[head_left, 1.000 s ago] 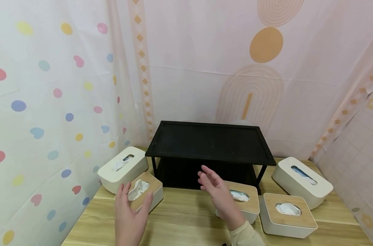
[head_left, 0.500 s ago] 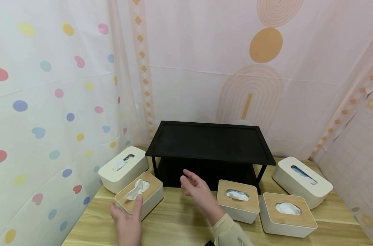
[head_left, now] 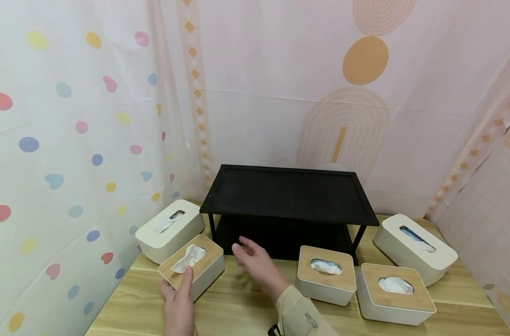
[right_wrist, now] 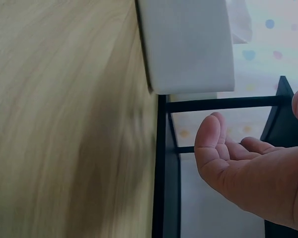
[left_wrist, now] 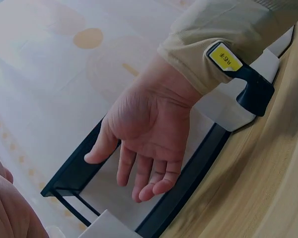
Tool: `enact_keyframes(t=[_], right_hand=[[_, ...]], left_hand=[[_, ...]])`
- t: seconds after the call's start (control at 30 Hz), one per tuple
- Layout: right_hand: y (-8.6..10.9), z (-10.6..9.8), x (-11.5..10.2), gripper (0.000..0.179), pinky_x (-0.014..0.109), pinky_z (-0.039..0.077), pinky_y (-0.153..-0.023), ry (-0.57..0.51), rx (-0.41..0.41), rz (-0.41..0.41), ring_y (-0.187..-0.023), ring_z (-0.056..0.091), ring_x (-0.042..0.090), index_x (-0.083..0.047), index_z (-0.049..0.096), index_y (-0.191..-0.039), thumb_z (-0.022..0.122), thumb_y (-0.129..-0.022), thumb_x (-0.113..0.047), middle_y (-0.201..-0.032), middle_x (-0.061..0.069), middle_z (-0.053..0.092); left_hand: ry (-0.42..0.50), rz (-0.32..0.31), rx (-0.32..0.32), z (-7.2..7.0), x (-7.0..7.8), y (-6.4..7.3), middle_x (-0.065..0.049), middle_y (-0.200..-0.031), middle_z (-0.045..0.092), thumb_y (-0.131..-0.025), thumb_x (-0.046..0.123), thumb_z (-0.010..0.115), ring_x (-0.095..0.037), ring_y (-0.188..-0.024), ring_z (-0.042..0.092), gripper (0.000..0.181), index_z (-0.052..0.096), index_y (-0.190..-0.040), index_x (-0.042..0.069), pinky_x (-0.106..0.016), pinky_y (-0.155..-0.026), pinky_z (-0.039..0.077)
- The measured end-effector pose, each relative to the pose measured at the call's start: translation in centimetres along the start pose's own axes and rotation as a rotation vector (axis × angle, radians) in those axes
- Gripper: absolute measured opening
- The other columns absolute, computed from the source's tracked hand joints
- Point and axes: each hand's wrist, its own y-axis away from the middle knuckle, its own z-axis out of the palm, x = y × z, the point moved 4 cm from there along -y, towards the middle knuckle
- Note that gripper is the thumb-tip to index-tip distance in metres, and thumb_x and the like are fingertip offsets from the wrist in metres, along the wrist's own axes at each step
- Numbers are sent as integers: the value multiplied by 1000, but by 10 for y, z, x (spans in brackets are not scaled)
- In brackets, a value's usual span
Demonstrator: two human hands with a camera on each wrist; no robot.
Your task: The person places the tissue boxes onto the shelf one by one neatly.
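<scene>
My left hand (head_left: 179,305) is at the near end of a white tissue box (head_left: 210,276) with a wooden lid and a tissue sticking out. Its thumb overlaps the lid's edge in the head view; the other fingertips are mostly hidden. Only part of the left hand (left_wrist: 12,206) shows in the left wrist view. My right hand (head_left: 259,268) hovers just right of that box, palm turned toward it, fingers loosely bent and holding nothing. The right wrist view has the box (right_wrist: 188,47) above the right hand (right_wrist: 253,178), with a gap between them.
A black two-tier rack (head_left: 288,193) stands at the back. An all-white tissue box (head_left: 171,231) is at left, another (head_left: 416,249) at right. Two wooden-lidded tissue boxes (head_left: 326,275) (head_left: 395,294) stand right of the right hand on the wooden table (head_left: 238,317).
The left hand has come down from above the tissue box to its near end, and its fingers have drawn closer. The right hand has moved left and down toward the same box, which stays put.
</scene>
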Motion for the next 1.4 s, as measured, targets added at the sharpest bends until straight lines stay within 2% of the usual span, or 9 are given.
enact_keyframes(t=[0.17, 0.33, 0.5, 0.8, 1.13, 1.4], right_hand=[[-5, 5, 2, 73, 55, 56, -102, 18, -7, 6, -126, 65, 39, -7, 43, -163, 61, -108, -51, -154, 19, 60], [-7, 11, 4, 73, 55, 56, -101, 35, -30, 10, -124, 65, 38, -7, 43, -163, 59, -108, -51, -154, 19, 60], [-8, 17, 7, 73, 54, 57, -99, 50, -55, 13, -120, 67, 34, -7, 45, -162, 59, -108, -53, -151, 17, 63], [-8, 26, 10, 64, 50, 58, -94, 62, -76, 28, -114, 68, 29, -5, 49, -159, 59, -110, -45, -145, 16, 66], [-9, 30, 13, 65, 42, 59, -89, 101, -78, 38, -109, 67, 22, -6, 53, -156, 60, -108, -49, -141, 10, 68], [-12, 33, 16, 70, 48, 59, -95, 119, -89, 59, -115, 67, 24, -5, 50, -158, 61, -107, -52, -151, 14, 63]], left_hand=[[-26, -19, 11, -1, -3, 0, -32, -176, -8, -112, 51, 45, -43, -166, -3, 103, -32, -163, 5, -56, -135, -2], [-9, -13, 9, -1, -3, -1, -29, -178, -4, -112, 48, 46, -40, -166, 3, 100, -27, -166, 6, -54, -136, 1], [0, -24, 1, 0, -4, -2, -26, -178, -5, -112, 47, 47, -38, -166, 1, 99, -26, -166, 7, -53, -136, 0], [-19, -35, 10, -2, -6, -1, -30, -177, -8, -112, 48, 48, -43, -166, -3, 102, -28, -165, 4, -56, -135, -2], [-33, -24, 11, -1, -5, 0, -35, -175, 3, -112, 44, 47, -44, -163, 5, 98, -22, -166, 1, -57, -135, 1], [-36, -15, 9, -1, -6, 1, -34, -175, 7, -112, 44, 49, -44, -163, 8, 98, -21, -166, 3, -58, -135, 3]])
